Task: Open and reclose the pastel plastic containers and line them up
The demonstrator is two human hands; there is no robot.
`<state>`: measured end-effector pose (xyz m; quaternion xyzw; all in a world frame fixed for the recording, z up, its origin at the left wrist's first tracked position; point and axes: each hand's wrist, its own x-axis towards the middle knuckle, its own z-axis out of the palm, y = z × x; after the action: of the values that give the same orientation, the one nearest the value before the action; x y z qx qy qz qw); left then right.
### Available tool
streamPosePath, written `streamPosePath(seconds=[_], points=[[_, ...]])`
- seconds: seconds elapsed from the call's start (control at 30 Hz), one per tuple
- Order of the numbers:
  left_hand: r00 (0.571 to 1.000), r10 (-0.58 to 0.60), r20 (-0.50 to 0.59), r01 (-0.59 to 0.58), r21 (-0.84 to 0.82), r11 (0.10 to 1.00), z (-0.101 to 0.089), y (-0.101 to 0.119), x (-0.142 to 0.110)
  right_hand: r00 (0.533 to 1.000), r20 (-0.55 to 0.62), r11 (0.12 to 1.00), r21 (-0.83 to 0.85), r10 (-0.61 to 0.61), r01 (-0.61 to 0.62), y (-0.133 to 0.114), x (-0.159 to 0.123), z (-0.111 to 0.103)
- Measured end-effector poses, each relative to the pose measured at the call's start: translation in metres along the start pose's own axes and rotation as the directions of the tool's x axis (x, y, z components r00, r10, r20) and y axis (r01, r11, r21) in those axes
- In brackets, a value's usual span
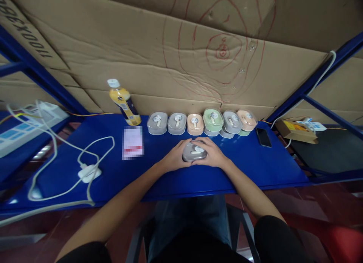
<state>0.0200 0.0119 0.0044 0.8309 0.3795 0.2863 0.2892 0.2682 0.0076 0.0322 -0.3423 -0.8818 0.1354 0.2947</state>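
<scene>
Left hand [175, 157] and right hand [213, 153] clasp a glossy, round-cornered gray box [192, 151].

Near, the held box [194, 155] is grey; desk [208, 183], solid blue. Far row, upper boxes [194, 129], left to right: grey, grey, peach, green, grey, peach. Cardboard [119, 47] at far side brown with red concentric rings [222, 51]; bottle [124, 101] at left yellow with dark-blue label [129, 111] and white cap [113, 82]; phone [263, 137] at right black, cable [45, 211] at left white.
</scene>
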Motion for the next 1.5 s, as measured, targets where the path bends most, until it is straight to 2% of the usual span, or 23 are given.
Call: streamPosePath(seconds=[0.27, 0.37, 0.43, 0.47, 0.53, 0.57, 0.63, 0.73, 0.83, 1.0, 1.13, 1.23, 1.33, 1.4, 1.5], points=[[1.000, -0.010, -0.018, 0.010, 0.004, 1.000, 0.002, -0.004, -0.002, 0.999, 0.007, 0.999, 0.023, 0.039, -0.039, 0.003, -0.001, 0.002], [0.991, -0.025, -0.132, 0.029, 0.028, 0.999, -0.003, -0.001, -0.002, 0.993, -0.090, 0.993, 0.089, 0.080, -0.072, 0.003, -0.001, -0.007], [0.951, -0.065, -0.302, 0.087, 0.060, 0.994, -0.009, 0.004, 0.003, 0.963, -0.236, 0.986, 0.127, 0.133, -0.105, 0.004, -0.002, -0.017], [0.911, -0.092, -0.401, 0.131, 0.072, 0.989, -0.013, 0.007, 0.009, 0.935, -0.316, 0.982, 0.139, 0.164, -0.126, 0.004, -0.002, -0.022], [0.804, -0.151, -0.575, 0.235, 0.074, 0.969, -0.020, 0.013, 0.027, 0.870, -0.442, 0.974, 0.161, 0.216, -0.160, 0.005, -0.002, -0.030], [0.770, -0.180, -0.612, 0.282, 0.073, 0.957, -0.023, 0.016, 0.040, 0.844, -0.484, 0.971, 0.171, 0.231, -0.168, 0.006, -0.003, -0.032], [0.742, -0.234, -0.628, 0.368, 0.090, 0.925, -0.025, 0.022, 0.069, 0.817, -0.519, 0.966, 0.182, 0.251, -0.181, 0.007, -0.002, -0.033], [0.736, -0.284, -0.614, 0.472, 0.165, 0.866, -0.018, 0.031, 0.109, 0.822, -0.496, 0.959, 0.185, 0.280, -0.216, 0.008, 0.000, -0.027], [0.727, -0.287, -0.624, 0.519, 0.226, 0.824, 0.000, 0.041, 0.134, 0.830, -0.474, 0.955, 0.177, 0.295, -0.238, 0.010, 0.001, -0.020], [0.749, -0.231, -0.621, 0.477, 0.263, 0.839, 0.024, 0.052, 0.142, 0.840, -0.460, 0.958, 0.139, 0.288, -0.253, 0.015, 0.000, -0.017], [0.780, -0.242, -0.577, 0.456, 0.259, 0.851, 0.026, 0.056, 0.139, 0.852, -0.444, 0.961, 0.136, 0.277, -0.241, 0.016, -0.001, -0.015], [0.804, -0.230, -0.549, 0.431, 0.270, 0.861, 0.016, 0.055, 0.132, 0.851, -0.446, 0.961, 0.134, 0.277, -0.242, 0.014, -0.001, -0.015], [0.814, -0.206, -0.542, 0.429, 0.323, 0.844, -0.007, 0.046, 0.120, 0.832, -0.470, 0.955, 0.145, 0.295, -0.258, 0.012, 0.000, -0.017], [0.793, -0.210, -0.572, 0.471, 0.356, 0.807, -0.029, 0.033, 0.109, 0.816, -0.492, 0.953, 0.155, 0.303, -0.261, 0.011, 0.000, -0.018], [0.715, -0.285, -0.638, 0.612, 0.374, 0.696, -0.062, 0.008, 0.092, 0.799, -0.514, 0.949, 0.148, 0.313, -0.277, 0.011, 0.000, -0.019]])
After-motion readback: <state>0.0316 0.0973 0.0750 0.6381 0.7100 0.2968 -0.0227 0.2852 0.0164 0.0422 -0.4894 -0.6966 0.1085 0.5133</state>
